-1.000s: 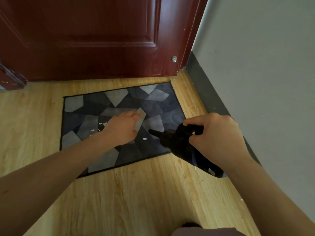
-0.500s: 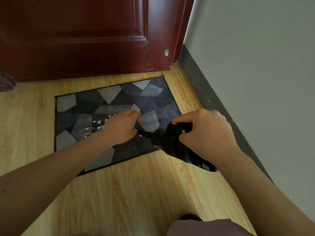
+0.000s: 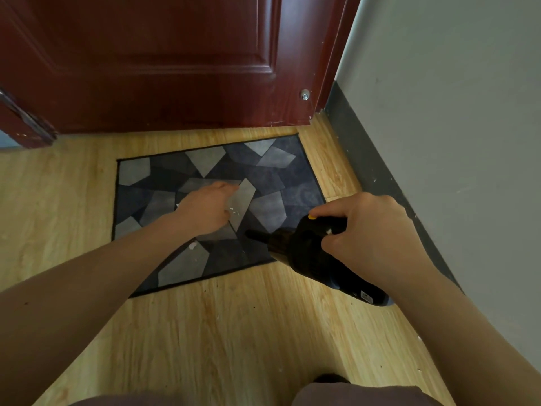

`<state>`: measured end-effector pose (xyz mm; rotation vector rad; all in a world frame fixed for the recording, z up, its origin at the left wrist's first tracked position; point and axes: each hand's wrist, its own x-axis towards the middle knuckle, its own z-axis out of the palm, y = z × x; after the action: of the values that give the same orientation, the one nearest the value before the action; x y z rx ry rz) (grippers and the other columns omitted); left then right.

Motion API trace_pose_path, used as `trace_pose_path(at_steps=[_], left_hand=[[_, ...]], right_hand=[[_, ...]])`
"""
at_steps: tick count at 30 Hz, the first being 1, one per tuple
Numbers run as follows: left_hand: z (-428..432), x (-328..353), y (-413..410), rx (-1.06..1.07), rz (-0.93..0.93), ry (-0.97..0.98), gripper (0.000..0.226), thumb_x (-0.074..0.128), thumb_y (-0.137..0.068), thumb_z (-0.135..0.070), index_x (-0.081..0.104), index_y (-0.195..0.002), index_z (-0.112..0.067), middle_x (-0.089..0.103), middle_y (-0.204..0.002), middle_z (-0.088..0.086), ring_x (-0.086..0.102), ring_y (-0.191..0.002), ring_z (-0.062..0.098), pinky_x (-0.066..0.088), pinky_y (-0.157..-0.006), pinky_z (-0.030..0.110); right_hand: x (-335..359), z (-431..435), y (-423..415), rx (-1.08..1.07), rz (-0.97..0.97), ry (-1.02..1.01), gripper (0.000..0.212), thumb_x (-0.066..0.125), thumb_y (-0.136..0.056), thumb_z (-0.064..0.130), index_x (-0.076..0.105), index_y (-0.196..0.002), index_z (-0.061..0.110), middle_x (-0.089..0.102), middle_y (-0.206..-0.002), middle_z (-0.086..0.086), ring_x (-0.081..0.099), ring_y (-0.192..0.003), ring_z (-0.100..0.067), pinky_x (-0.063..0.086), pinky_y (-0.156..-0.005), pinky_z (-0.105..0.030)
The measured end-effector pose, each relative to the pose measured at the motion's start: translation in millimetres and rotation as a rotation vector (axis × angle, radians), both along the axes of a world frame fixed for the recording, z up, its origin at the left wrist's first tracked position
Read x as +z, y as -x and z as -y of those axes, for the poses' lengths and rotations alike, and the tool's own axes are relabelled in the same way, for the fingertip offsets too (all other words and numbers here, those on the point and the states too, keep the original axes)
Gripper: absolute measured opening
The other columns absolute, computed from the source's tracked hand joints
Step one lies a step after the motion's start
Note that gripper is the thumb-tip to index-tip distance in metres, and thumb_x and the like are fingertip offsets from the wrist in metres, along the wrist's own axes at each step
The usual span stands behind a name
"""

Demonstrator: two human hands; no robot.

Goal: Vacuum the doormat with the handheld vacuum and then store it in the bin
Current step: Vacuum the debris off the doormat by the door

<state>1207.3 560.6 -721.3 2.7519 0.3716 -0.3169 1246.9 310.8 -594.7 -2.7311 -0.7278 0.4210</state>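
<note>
A dark doormat with grey and blue angular patches lies on the wooden floor in front of the door. My left hand rests flat on the mat's middle, palm down, fingers together, holding nothing. My right hand grips a black handheld vacuum with a yellow button; its narrow nozzle points left and touches the mat near its front right part, just right of my left hand. A few white scraps lie beside my left hand. No bin is in view.
A dark red door stands right behind the mat. A grey wall with a dark baseboard runs along the right. The wooden floor stretches toward me, with my knee at the bottom edge.
The vacuum's nozzle stays close to my left hand on the mat. The patch of white scraps seen left of my hand half a second ago is mostly hidden or gone; the view shifted slightly.
</note>
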Motion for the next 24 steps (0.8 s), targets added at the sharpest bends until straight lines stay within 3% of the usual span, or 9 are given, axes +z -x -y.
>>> trace_pose_path(at_steps=[13,24], left_hand=[[-13,3,11,0.048,-0.004,0.037,0.060,0.056,-0.088,-0.010,0.034,-0.144,-0.013,0.040,-0.146,0.011,0.043,-0.130,0.027,0.040,-0.105,0.037],[-32,3,27,0.116,-0.024,0.037,0.062,0.056,-0.088,-0.007,0.032,-0.145,-0.015,0.038,-0.148,0.009,0.040,-0.133,0.024,0.036,-0.105,0.031]], right_hand=[[-17,-26,2,0.044,0.093,-0.112,0.036,0.058,-0.076,0.014,0.071,-0.099,0.039,0.072,-0.078,0.005,0.064,-0.069,-0.018,0.056,-0.057,-0.031],[-23,-45,2,0.093,0.114,-0.141,0.035,0.060,-0.077,0.015,0.071,-0.102,0.037,0.073,-0.083,0.005,0.065,-0.073,-0.018,0.057,-0.061,-0.035]])
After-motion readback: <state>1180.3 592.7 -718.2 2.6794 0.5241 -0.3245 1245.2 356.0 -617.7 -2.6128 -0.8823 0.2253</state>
